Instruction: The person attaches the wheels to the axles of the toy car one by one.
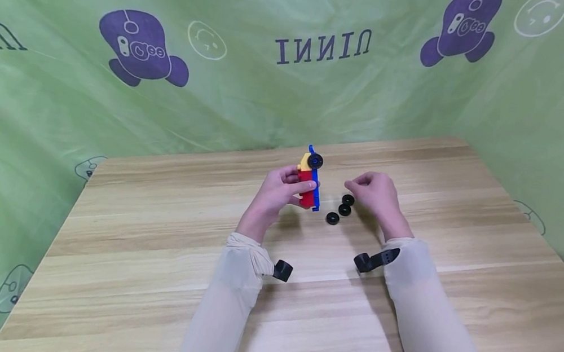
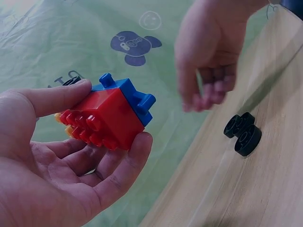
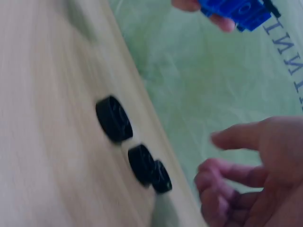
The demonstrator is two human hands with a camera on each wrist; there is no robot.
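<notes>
A small toy car of red, yellow and blue building bricks is held upright above the table by my left hand. The thumb presses its blue base side and the other fingers support the red studded part. One black wheel is on the car near its top end. My right hand hovers just beyond three loose black wheels; its fingers are loosely bent, and nothing shows between them in the right wrist view. The nearest wheel lies apart from the middle wheel and the far wheel.
A wood-grain table spreads under both arms. Behind it and to the sides hangs a green curtain with purple cartoon prints. Each wrist carries a black camera, on the left sleeve and the right sleeve.
</notes>
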